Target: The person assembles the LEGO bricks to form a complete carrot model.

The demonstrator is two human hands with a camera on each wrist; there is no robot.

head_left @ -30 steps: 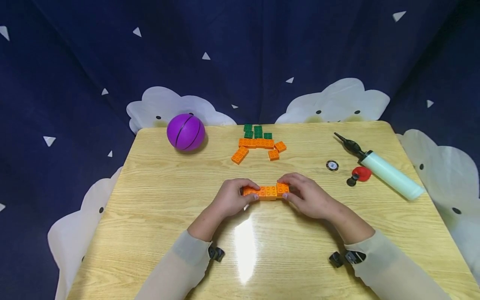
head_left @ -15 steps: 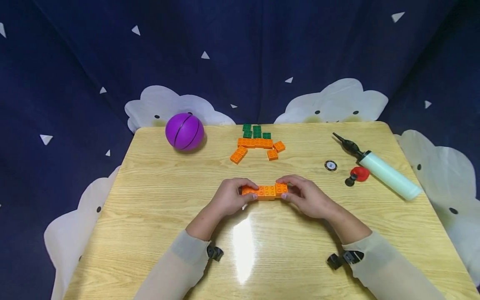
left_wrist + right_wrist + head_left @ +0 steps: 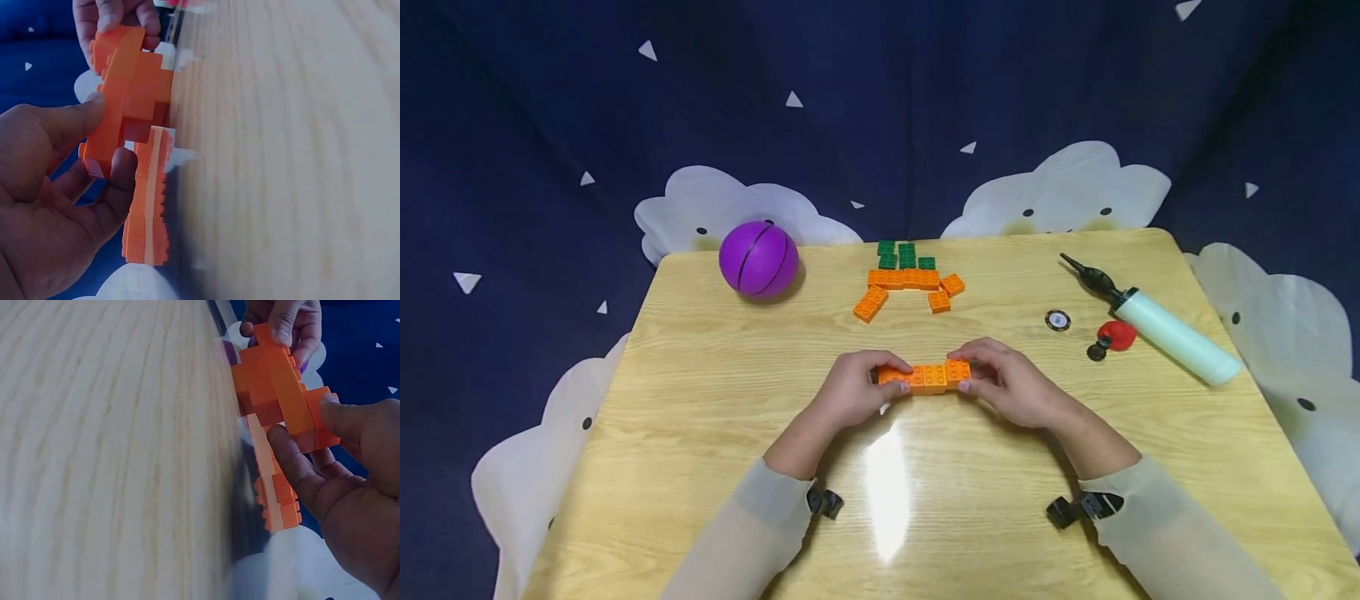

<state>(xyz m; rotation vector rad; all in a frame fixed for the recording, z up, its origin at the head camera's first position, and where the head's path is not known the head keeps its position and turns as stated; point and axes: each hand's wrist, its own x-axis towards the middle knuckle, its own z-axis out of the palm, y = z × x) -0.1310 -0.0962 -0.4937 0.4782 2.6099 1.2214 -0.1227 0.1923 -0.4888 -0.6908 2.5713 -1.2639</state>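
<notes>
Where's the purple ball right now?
In the head view the purple ball sits at the table's far left corner, left of the loose orange and green bricks.

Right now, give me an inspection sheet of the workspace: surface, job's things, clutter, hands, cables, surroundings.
Surface: glossy wooden table, with glare near the front middle.
Job's things: orange brick row, held at both ends just above the table; loose orange bricks and green bricks lie at the far edge.
Clutter: purple ball far left; pump, red piece and round disc on the right.
Hands: left hand grips the row's left end; right hand grips its right end.
Cables: nothing seen.
Surroundings: dark blue cloth with white triangles and cloud shapes behind and beside the table.
</notes>
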